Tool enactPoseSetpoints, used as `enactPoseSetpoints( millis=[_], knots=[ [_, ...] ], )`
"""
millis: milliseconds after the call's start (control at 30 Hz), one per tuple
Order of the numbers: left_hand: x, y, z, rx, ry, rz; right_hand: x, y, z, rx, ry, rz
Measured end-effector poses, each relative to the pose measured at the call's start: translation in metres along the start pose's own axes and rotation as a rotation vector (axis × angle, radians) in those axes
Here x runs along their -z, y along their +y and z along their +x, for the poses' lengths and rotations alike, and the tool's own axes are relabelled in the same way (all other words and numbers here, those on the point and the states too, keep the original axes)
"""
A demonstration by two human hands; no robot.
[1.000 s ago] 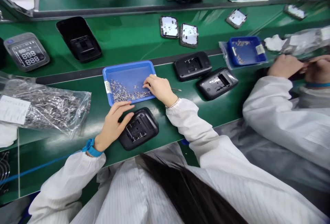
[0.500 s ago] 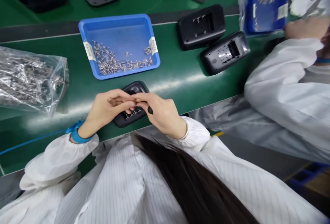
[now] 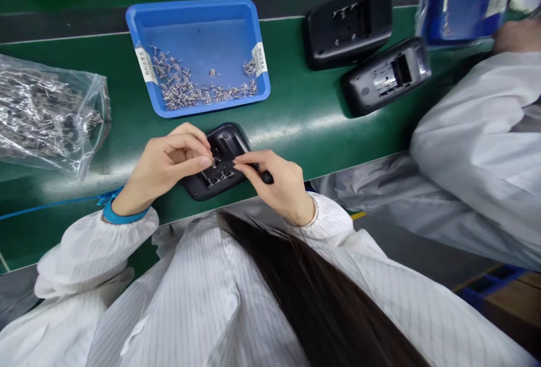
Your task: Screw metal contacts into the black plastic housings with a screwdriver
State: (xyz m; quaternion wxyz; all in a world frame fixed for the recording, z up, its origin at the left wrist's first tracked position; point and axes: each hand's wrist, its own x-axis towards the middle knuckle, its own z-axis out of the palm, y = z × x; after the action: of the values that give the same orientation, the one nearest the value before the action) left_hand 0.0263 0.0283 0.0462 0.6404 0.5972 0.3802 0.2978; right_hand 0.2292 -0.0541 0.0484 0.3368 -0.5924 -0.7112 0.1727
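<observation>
A black plastic housing lies on the bench in front of me, its recessed compartment facing up with several metal spring contacts along its lower side. My left hand is closed in a pinch over the housing's left part, with a small metal spring at its fingertips. On the right edge, my right hand grips a small tool with a rounded black handle end. The tool's working tip is mostly hidden by the fingers, so its kind is unclear.
Beyond the housing stands a blue tray of loose metal springs. A clear bag of metal parts lies left. Two more black housings rest at the right, near another blue bin and a co-worker's white sleeve.
My hands, which met over the housing, have moved apart. The left holds a spring over the compartment; the right has drawn back to the right with the tool. The camera view has shifted slightly.
</observation>
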Motion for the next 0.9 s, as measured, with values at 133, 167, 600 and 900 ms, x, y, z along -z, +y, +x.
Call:
enactPoseSetpoints(
  millis=[133, 167, 600, 900],
  knots=[
    [0.0, -0.007, 0.001, 0.064, -0.016, -0.063, -0.004, -0.002, 0.004, 0.033, -0.068, 0.018],
    [0.0, -0.008, 0.001, 0.071, -0.016, -0.08, -0.005, -0.003, 0.005, 0.034, -0.073, 0.023],
    [-0.003, -0.011, 0.001, 0.173, 0.002, -0.245, -0.008, -0.007, 0.016, 0.122, -0.085, -0.064],
    [-0.004, -0.01, 0.0, 0.212, -0.061, -0.378, -0.004, 0.009, 0.024, 0.566, 0.072, -0.265]
  ],
)
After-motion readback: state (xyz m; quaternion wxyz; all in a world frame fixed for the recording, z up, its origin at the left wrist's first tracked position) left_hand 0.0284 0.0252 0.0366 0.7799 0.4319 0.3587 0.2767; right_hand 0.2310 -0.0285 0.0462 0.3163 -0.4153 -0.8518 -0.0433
